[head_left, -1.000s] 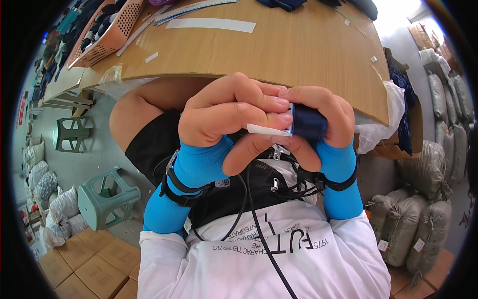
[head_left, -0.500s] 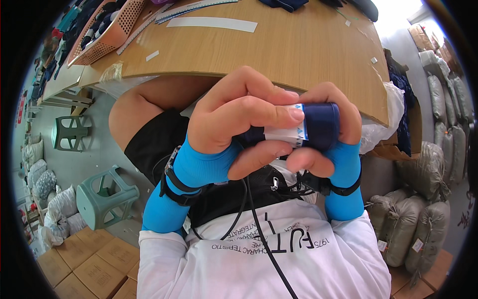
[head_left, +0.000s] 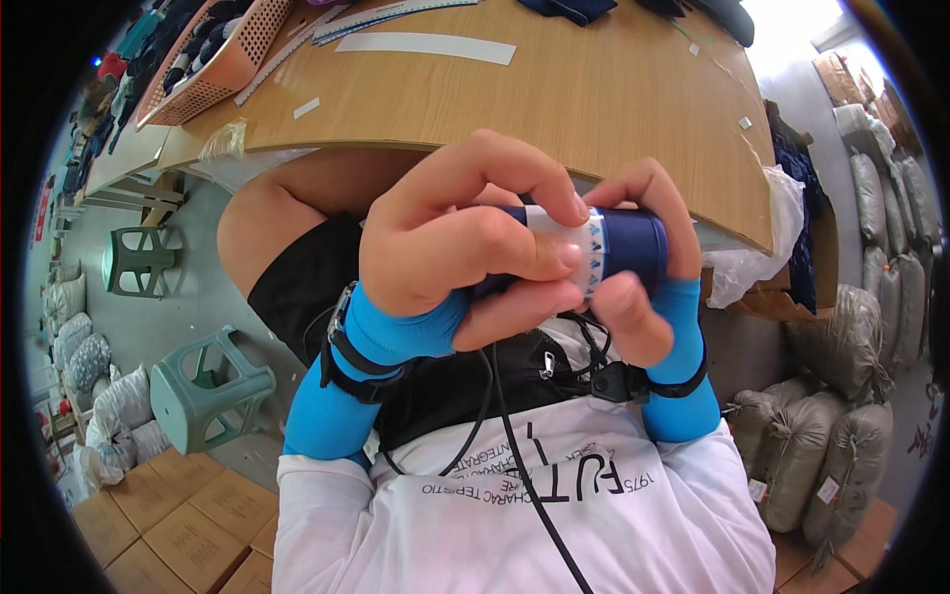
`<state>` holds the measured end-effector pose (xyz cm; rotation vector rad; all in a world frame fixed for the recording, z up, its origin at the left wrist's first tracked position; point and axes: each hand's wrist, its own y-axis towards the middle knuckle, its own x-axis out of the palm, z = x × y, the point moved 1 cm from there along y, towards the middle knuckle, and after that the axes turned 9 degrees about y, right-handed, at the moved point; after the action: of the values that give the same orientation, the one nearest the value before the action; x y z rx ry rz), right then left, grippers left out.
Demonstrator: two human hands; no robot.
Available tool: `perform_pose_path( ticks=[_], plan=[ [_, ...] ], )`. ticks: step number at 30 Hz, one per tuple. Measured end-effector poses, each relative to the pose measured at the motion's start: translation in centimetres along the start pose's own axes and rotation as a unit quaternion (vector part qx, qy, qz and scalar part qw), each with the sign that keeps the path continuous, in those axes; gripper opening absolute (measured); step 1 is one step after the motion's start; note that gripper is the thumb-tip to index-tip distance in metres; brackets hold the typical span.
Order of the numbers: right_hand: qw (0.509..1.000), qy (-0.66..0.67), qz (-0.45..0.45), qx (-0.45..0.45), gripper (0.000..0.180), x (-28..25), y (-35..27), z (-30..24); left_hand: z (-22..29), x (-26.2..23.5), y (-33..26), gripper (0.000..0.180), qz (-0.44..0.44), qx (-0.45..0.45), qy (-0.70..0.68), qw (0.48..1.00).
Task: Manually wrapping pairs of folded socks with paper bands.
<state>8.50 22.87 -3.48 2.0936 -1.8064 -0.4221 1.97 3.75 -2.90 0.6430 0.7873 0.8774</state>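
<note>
A navy roll, apparently folded fabric [head_left: 635, 246], lies across my two hands above my lap. Around its middle goes a white paper band [head_left: 594, 259] with a small blue pattern along the edge. My left hand [head_left: 445, 233] closes on the band and the roll's left part, fingertips pressing the band from above and thumb beneath. At the roll's right end is my right hand [head_left: 683, 238], its fingers curled around the far side. Its thumb is below the roll and smeared by motion; whether it touches the roll I cannot tell.
Beyond my hands stands a wooden table [head_left: 594, 109] with a white strip [head_left: 426, 47], rulers and paper scraps. A pink basket [head_left: 213, 74] of dark bundles sits at its left end. Green stools [head_left: 213, 391] and cartons [head_left: 188, 535] are on the left, grey sacks [head_left: 792, 445] on the right.
My left fingers have shifted along the roll to the left, and more of the band's patterned edge shows. My right thumb has moved down and toward the right.
</note>
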Motion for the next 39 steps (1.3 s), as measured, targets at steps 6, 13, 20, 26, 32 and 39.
perform_pose_path(
  ticks=[6, 13, 20, 26, 32, 39],
  plan=[
    [0.944, 0.223, 0.048, 0.240, 0.041, 0.6, 1.0, -1.5, -1.0, 0.0, -0.7, 0.044, 0.039, -0.034, 0.005, 0.999],
    [0.992, 0.107, 0.022, 0.059, 0.039, -0.7, 0.9, 0.9, 0.0, -0.4, -1.1, 0.047, 0.032, -0.248, -0.019, 0.968],
    [0.996, -0.003, 0.082, 0.022, 0.050, 0.9, 0.4, 1.8, 0.6, -0.1, -1.2, 0.036, 0.047, -0.300, 0.037, 0.952],
    [0.984, -0.074, 0.145, -0.072, 0.065, 0.8, 0.3, 3.4, 0.1, 0.9, -1.6, 0.042, 0.081, -0.295, -0.008, 0.952],
    [0.980, -0.112, 0.147, -0.080, 0.062, 0.1, 0.6, 3.5, -0.2, 0.6, -1.7, 0.033, 0.075, -0.297, -0.023, 0.952],
    [0.998, 0.011, 0.060, -0.018, 0.052, 0.0, 1.2, 2.7, -0.7, 0.4, -1.6, 0.032, 0.137, -0.358, -0.121, 0.915]
  ],
)
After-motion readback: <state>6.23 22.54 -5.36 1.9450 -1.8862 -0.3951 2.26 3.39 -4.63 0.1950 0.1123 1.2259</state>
